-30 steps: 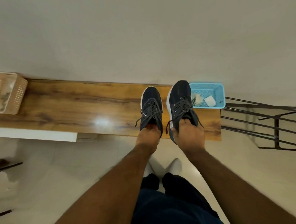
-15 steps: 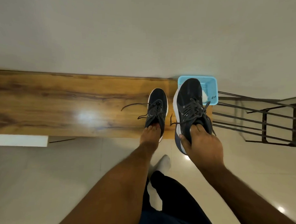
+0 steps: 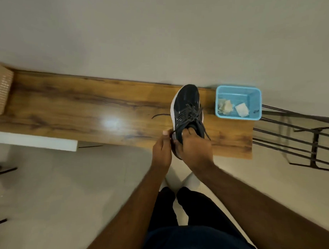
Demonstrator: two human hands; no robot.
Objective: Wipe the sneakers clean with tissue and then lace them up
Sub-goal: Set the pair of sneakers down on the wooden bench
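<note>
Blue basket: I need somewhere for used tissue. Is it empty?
Not empty. The blue basket already holds two crumpled tissue pieces on its floor.

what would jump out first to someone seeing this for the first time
A dark sneaker near the right end of the wooden bench, toe pointing at the wall, with both hands at its heel: the right hand grips the collar, the left hand pinches a lace. Next, the bright blue basket at the bench's right end, holding crumpled tissues.

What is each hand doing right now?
Left hand: pinches a lace end of the sneaker.
Right hand: grips the sneaker at its heel opening.
</note>
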